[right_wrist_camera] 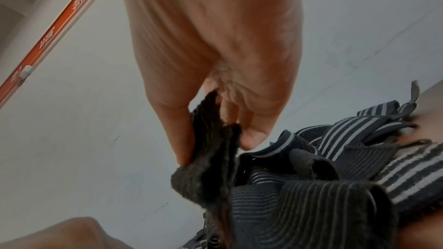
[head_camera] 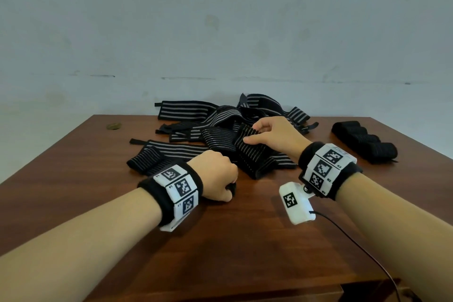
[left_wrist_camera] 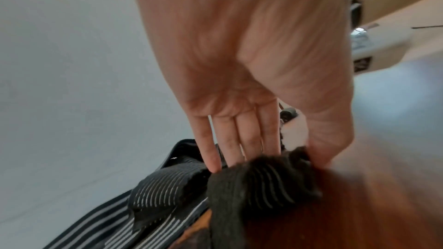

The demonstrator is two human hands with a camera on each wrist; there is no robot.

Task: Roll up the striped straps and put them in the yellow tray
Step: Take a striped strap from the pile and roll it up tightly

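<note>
A black strap with thin grey stripes (head_camera: 250, 154) lies across the wooden table (head_camera: 220, 240) between my hands. My left hand (head_camera: 230, 186) grips its near end, pinched between thumb and fingers (left_wrist_camera: 213, 164) in the left wrist view, where the strap (left_wrist_camera: 258, 183) bunches under them. My right hand (head_camera: 251, 133) pinches the far end; the right wrist view shows the strap's fuzzy dark end (right_wrist_camera: 206, 177) held between thumb and fingertips (right_wrist_camera: 251, 139). Behind it lies a loose pile of striped straps (head_camera: 220, 117). No yellow tray is in view.
Several rolled black straps (head_camera: 365, 144) lie in a row at the table's right edge. A small brownish object (head_camera: 114, 126) sits at the far left. A black cable (head_camera: 355, 243) trails from the right wrist camera over the near right corner. A pale wall stands behind.
</note>
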